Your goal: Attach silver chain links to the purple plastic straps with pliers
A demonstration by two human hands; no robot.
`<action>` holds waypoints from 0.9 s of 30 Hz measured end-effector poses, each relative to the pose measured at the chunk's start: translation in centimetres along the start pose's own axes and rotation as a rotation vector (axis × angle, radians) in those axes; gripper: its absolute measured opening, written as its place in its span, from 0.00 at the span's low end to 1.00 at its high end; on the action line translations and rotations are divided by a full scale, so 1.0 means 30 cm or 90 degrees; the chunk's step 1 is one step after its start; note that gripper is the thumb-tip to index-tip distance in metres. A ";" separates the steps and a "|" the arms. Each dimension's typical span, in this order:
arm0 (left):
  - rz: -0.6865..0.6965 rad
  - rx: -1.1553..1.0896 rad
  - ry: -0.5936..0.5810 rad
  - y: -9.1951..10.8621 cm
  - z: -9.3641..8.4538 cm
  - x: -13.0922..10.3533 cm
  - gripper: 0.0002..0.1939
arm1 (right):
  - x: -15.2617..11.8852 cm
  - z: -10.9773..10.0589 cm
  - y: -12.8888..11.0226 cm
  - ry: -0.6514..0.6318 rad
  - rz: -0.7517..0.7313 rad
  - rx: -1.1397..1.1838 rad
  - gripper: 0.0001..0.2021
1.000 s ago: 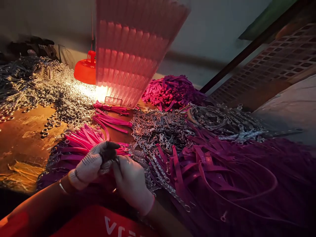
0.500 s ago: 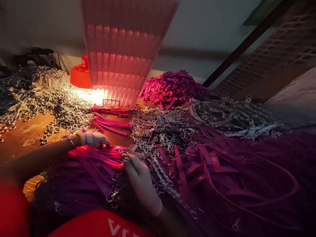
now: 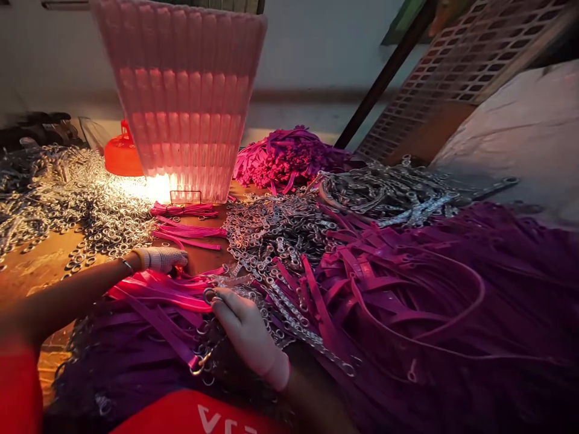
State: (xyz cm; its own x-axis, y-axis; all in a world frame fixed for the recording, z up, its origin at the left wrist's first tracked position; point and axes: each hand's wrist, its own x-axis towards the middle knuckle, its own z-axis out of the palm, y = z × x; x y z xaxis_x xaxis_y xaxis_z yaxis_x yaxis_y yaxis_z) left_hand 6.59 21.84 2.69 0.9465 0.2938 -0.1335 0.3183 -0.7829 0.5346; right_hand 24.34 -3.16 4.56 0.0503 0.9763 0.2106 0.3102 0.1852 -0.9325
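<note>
My left hand point(image 3: 161, 259), in a dotted white knit glove, is closed at the upper edge of a bundle of bright pink straps point(image 3: 158, 290). Its fingertips curl out of sight, so what they grip is hidden. In a pale glove, my right hand point(image 3: 246, 328) pinches a metal ring point(image 3: 210, 295) at the right end of the bundle. Below the hands, darker purple straps point(image 3: 131, 355) lie across my lap area, and a metal ring point(image 3: 197, 365) shows at the end of one.
An orange lamp point(image 3: 121, 155) glows behind a ribbed translucent panel point(image 3: 185, 108). Metal ring pieces point(image 3: 94, 211) are heaped at left, metal-ended pieces point(image 3: 280, 229) in the middle. Purple straps pile up at the back point(image 3: 289, 157) and right point(image 3: 407, 289). Two small pink bundles point(image 3: 190, 232) lie ahead.
The whole view has swung, so the scene sits further left in the picture. Both hands keep about the same hold and place over the pink straps.
</note>
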 end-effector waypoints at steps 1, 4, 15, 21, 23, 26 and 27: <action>-0.005 0.010 0.019 -0.001 -0.011 0.000 0.11 | 0.001 0.000 0.003 0.006 -0.006 -0.019 0.13; -0.017 0.046 0.109 0.042 -0.054 -0.018 0.06 | 0.017 -0.002 0.009 0.026 -0.035 -0.110 0.13; -0.149 -0.405 0.260 0.476 0.073 -0.209 0.14 | 0.081 0.024 -0.016 0.044 -0.120 -0.279 0.15; -0.180 -0.330 0.296 0.495 0.104 -0.203 0.10 | 0.072 0.041 -0.051 -0.019 -0.136 -0.548 0.15; -0.164 -0.251 0.307 0.481 0.122 -0.194 0.08 | 0.074 0.043 -0.054 -0.031 -0.143 -0.606 0.16; -0.161 -0.176 0.285 0.462 0.160 -0.188 0.05 | 0.078 0.051 -0.038 -0.023 -0.144 -0.621 0.16; -0.169 -0.171 0.283 0.457 0.172 -0.188 0.05 | 0.079 0.056 -0.029 -0.016 -0.140 -0.615 0.15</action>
State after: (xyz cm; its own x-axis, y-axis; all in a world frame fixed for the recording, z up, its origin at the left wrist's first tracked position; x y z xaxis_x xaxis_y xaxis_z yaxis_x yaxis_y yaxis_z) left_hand 5.90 6.61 6.47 0.7047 0.7083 0.0411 0.4620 -0.5020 0.7311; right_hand 22.59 -0.82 5.38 -0.1183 0.9350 0.3343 0.9516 0.2029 -0.2309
